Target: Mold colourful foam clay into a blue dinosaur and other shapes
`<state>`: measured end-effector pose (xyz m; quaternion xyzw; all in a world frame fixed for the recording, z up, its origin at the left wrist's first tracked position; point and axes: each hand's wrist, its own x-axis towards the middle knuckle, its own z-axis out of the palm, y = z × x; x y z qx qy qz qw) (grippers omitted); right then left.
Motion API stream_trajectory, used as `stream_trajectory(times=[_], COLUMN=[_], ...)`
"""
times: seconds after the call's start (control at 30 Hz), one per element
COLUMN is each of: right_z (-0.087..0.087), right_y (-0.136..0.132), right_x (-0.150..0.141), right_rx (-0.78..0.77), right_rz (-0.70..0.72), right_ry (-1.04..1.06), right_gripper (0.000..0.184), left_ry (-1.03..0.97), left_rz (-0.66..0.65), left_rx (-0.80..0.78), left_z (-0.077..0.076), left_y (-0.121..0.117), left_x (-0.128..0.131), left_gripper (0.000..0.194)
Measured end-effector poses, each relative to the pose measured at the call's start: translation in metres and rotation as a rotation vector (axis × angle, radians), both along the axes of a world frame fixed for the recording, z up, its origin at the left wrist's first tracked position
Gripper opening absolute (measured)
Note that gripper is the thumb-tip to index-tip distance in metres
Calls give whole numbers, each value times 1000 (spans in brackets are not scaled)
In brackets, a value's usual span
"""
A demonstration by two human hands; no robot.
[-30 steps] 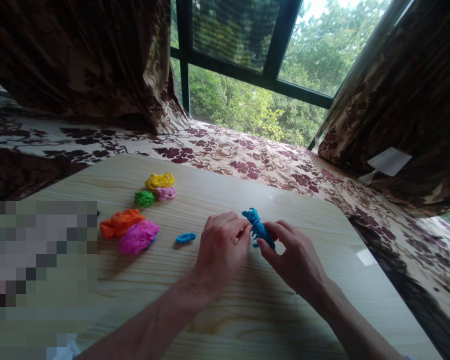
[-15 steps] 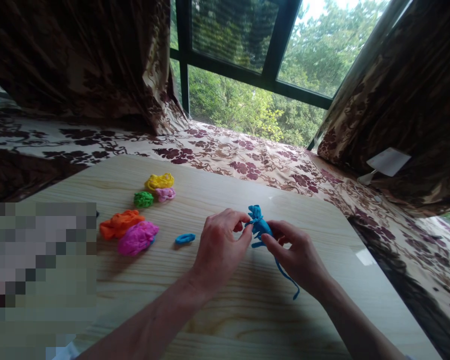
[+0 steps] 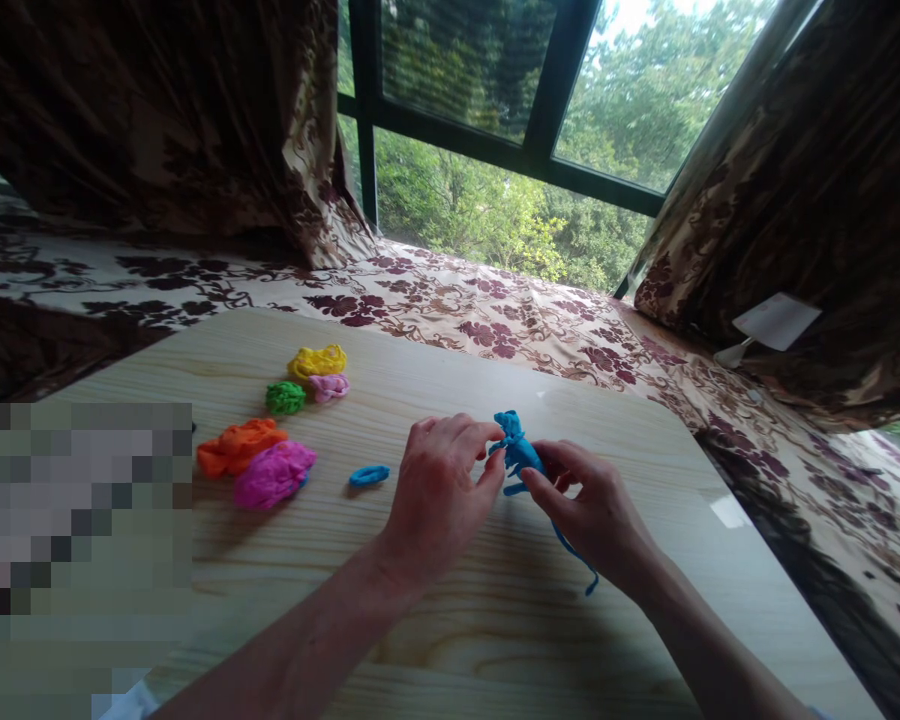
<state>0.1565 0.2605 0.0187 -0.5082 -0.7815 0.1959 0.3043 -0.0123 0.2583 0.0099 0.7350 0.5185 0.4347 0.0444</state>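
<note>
A blue clay figure (image 3: 523, 455) with a knobbly head, small limbs and a long thin tail stands tilted over the table, between my two hands. My right hand (image 3: 589, 490) grips its body from the right, thumb in front and fingers behind. The fingertips of my left hand (image 3: 446, 475) pinch at a small limb on the figure's left side, just under the head. Below my right hand the tail hangs toward the tabletop. To the left of my left hand lies a blue clay ring (image 3: 369, 476).
On the left of the wooden table (image 3: 450, 640) lie lumps of yellow (image 3: 316, 361), light pink (image 3: 330, 388), green (image 3: 285, 398), orange (image 3: 240, 447) and magenta clay (image 3: 276, 475). Floral cloth (image 3: 495, 335) covers the ledge behind. A pixelated block hides the lower left.
My left thumb and index finger have parted slightly at the figure's small limb. My right hand keeps its grip, and the clay lumps stay where they were.
</note>
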Motion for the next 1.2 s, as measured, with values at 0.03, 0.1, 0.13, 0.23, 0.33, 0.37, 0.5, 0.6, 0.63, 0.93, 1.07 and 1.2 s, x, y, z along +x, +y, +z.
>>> stream_trajectory(times=[0.03,0.1,0.13,0.23,0.33,0.37,0.5,0.6,0.63,0.93,1.07,1.2], right_z=[0,0,1,3,7,7,8,7,7,8,8,9], right_y=[0,-1,-2,-4,-8,-9,-11,-11,-11,-9,-9,-10], right_x=[0,-1,-1,-4,-6,-6,-8,-8,-8,-4,-5,-7], right_rx=[5,13,15,36,54,56,56,51,51,60,59,67], right_rz=[-1,-5,-6,-8,-12,-16,-25,-17,-14,-14,-7,-5], right_ry=[-10,-34,-48,-95,-139,-153,-185,-184,-177,-81,-82,-92], right_gripper=[16,16,17,18,20,21,22,22,22,22,21,22], left_ry=[30,82,105,168,208,214,197,152,139,49,81,114], left_rz=[-3,-6,-9,-19,-17,-14,-6,9,10,3,-4,-21], left_rx=[14,43,52,57,49,48,57,66,67,47,74,81], left_z=[0,-1,-1,-1,-1,-1,0,0,0,2,2,1], left_y=[0,-1,-1,-2,-2,-2,-1,0,0,-2,-2,-1], left_x=[0,-1,-2,-3,-4,-4,-4,-4,-4,-2,-3,-4], left_gripper=[14,16,17,18,18,18,16,14,14,11,11,13])
